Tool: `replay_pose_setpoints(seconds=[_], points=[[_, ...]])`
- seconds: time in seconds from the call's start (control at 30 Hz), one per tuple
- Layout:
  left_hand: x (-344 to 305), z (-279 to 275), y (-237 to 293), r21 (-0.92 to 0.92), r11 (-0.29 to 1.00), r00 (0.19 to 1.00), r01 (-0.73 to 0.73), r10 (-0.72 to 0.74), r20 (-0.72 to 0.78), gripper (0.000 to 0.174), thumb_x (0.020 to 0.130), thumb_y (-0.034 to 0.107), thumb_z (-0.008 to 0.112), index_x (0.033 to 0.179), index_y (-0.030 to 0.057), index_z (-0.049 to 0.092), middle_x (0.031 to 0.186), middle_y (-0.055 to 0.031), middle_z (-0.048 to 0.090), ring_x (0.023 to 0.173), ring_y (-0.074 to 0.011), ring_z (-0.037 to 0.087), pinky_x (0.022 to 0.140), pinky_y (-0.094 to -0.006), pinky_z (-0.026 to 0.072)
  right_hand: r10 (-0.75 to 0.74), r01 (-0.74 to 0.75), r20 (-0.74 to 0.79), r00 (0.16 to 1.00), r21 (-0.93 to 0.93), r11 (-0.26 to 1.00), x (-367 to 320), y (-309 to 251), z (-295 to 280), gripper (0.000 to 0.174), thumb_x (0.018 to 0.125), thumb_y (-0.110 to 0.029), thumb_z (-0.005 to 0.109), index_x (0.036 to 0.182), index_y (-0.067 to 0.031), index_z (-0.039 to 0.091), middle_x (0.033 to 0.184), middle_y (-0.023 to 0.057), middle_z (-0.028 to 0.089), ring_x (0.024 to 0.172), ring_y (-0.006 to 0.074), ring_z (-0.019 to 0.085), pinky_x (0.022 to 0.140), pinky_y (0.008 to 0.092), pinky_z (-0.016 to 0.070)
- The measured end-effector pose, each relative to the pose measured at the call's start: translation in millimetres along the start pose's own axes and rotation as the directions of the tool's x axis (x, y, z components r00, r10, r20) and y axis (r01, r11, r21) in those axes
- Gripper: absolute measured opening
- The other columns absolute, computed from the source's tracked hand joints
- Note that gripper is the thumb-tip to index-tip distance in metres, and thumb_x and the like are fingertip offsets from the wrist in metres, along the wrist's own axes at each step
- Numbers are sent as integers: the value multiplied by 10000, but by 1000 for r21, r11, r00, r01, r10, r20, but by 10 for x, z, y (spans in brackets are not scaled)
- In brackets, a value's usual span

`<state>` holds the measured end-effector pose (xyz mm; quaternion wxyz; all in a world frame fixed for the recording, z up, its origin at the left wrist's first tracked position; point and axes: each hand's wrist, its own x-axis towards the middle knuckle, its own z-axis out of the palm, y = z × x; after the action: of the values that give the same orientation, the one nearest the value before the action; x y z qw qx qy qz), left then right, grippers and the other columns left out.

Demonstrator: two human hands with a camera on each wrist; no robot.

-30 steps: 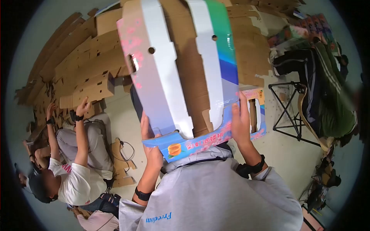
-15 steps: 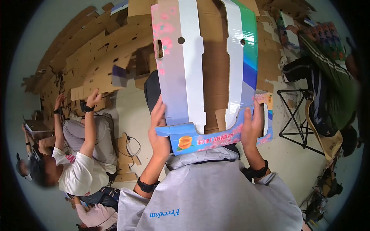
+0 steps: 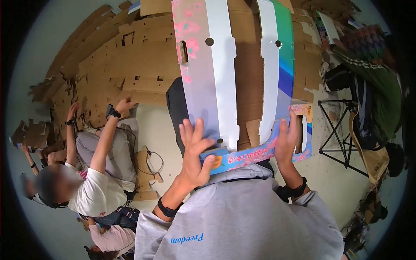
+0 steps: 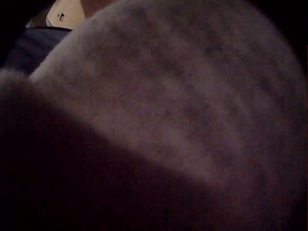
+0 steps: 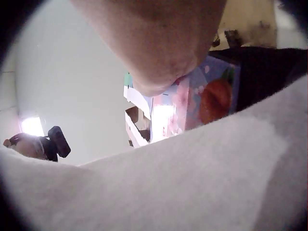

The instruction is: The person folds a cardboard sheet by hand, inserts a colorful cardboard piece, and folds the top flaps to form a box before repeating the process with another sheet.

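Observation:
A printed cardboard box [image 3: 199,91], pink and lilac on one side and green and blue on the other, is held in front of my body, with two white inner flaps parted over its brown inside. My left hand [image 3: 190,158] lies at the near left corner with fingers spread, the thumb against the printed peach on the near wall. My right hand [image 3: 284,145] grips the near right corner. In the right wrist view, skin above partly covers the box [image 5: 195,103]. Blurred grey cloth and dark shapes fill the left wrist view, hiding the left hand.
Flattened brown cardboard [image 3: 143,56] covers the floor ahead. A seated person [image 3: 97,186] is at left, another person [image 3: 381,91] at right by a folding stool [image 3: 342,134]. Another printed box [image 3: 307,130] stands beyond my right hand. A cable [image 3: 151,162] lies at left.
My left hand has shifted from the box's left side onto its near corner and spread its fingers. The box has moved right in view. My right hand keeps its grip.

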<state>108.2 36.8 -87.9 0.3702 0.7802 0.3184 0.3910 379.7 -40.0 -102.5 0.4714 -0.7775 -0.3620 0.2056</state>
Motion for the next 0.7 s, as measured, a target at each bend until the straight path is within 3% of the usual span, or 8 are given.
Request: replay_pose_setpoints(seconds=[0.03,0.07,0.17,0.2,0.3,0.4,0.63,0.7], points=[[-3,22,-2,-34,999,999,-42,42,8,279,1043,188,552,1269,25,532,1708,-331,245,1639,-469,36,1286,-592,-37,-9,9,-7,1000,-1,1000,1,14,2,540,1071,-270,549,1457,105,507,1345,231,655,1256,289,610,1100,394,441],[4,45,20,-46,999,1000,18,-18,-7,152,1048,177,550,1126,48,527,1681,-339,308,1640,-468,24,1286,-597,-21,-13,13,-2,1000,-11,1000,-1,-8,-4,538,1072,-272,549,1455,103,509,1345,233,655,1256,293,611,1101,396,441],[95,39,-43,-97,990,991,101,-109,-83,151,1054,179,541,1111,39,539,1678,-331,323,1637,-474,31,1290,-591,-11,-30,30,5,1000,-36,999,-5,-68,-8,533,1074,-279,553,1450,97,515,1349,239,654,1261,303,611,1106,400,438],[73,28,-45,-17,995,992,100,-101,-82,159,1063,197,540,1089,40,544,1697,-309,299,1633,-470,67,1288,-593,76,-39,38,0,999,-37,999,-22,-34,-5,533,1074,-281,556,1448,96,516,1353,240,651,1264,306,610,1108,401,436],[91,71,41,-156,968,966,199,-220,-135,161,1056,204,577,1071,46,554,1707,-275,271,1620,-455,143,1273,-588,172,-25,25,0,1000,-12,1000,-45,-18,-18,531,1074,-284,564,1444,95,517,1365,242,643,1279,315,602,1118,405,428],[176,57,88,-117,968,961,220,-236,-146,172,1029,209,653,1011,56,577,1680,-234,285,1579,-430,260,1246,-562,263,3,-3,4,1000,32,999,-54,-20,-21,529,1077,-281,563,1448,93,513,1384,243,629,1303,313,585,1133,407,415],[149,94,126,-121,939,919,321,-340,-202,183,934,141,774,903,70,608,1606,-197,372,1483,-387,398,1230,-508,308,49,-43,90,995,-65,997,-130,44,-149,536,1040,-244,588,1448,88,487,1412,247,573,1313,346,566,1151,408,398],[-36,20,134,-116,933,920,342,-357,-160,178,911,106,790,898,70,616,1606,-196,370,1486,-386,395,1229,-501,308,123,-76,275,954,-177,981,-270,65,-345,550,1017,-228,595,1457,78,471,1399,243,561,1299,373,564,1141,428,410]])
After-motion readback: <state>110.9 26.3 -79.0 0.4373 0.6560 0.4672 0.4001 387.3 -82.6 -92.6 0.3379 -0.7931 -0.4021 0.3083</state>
